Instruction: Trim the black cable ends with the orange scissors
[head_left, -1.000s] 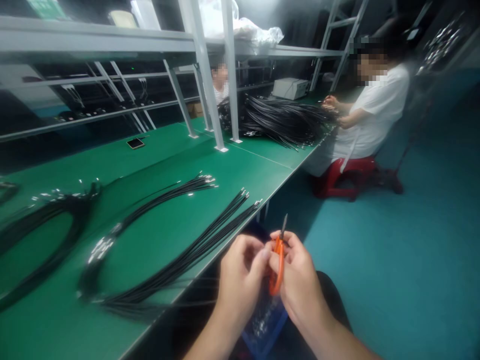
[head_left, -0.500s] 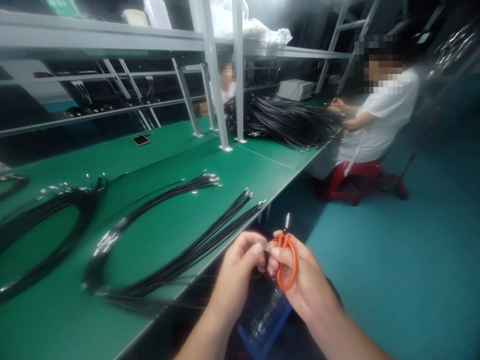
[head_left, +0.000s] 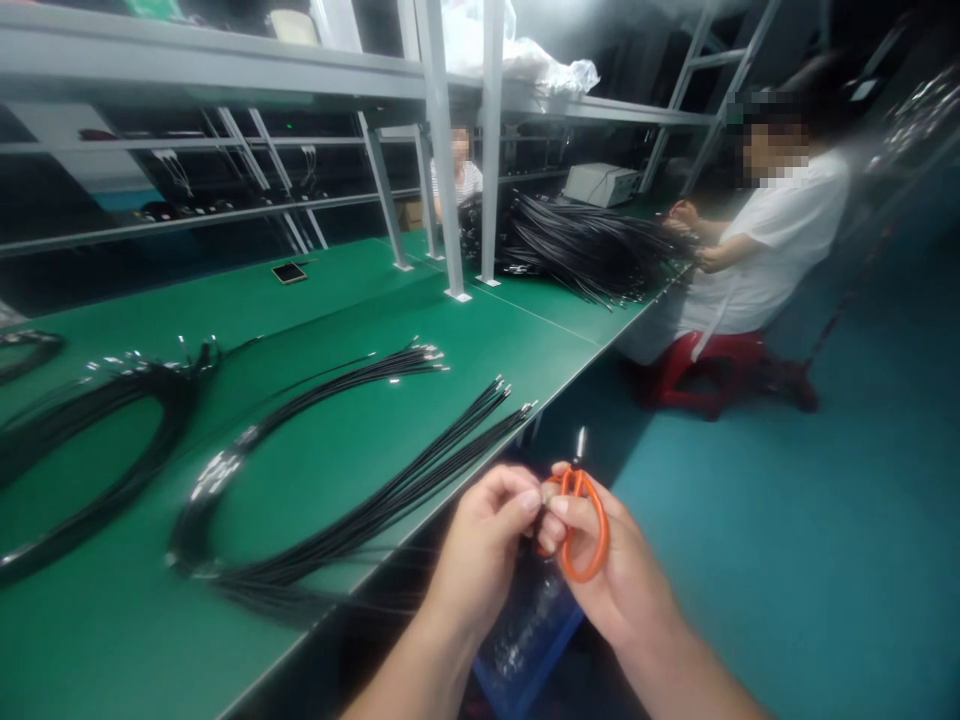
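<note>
Just off the table edge, my left hand and my right hand meet fingertip to fingertip. The left thumb and forefinger pinch something too small and too covered to name. Orange-handled scissors hang in my right hand, their blades pointing up and away, while its thumb and forefinger close at the same spot as the left's. To the left, a curved bundle of black cables with metal-tipped ends lies on the green table. Some of its strands run over the edge behind my left forearm.
Below my hands is a blue bin with clear plastic in it. More coiled cables lie at left, and a large cable pile farther back. Shelf posts rise from the table. A co-worker sits at right on a red stool.
The whole view has shifted slightly, so things sit a little farther right. Both hands keep their fingertips together, and the scissors stay in my right hand.
</note>
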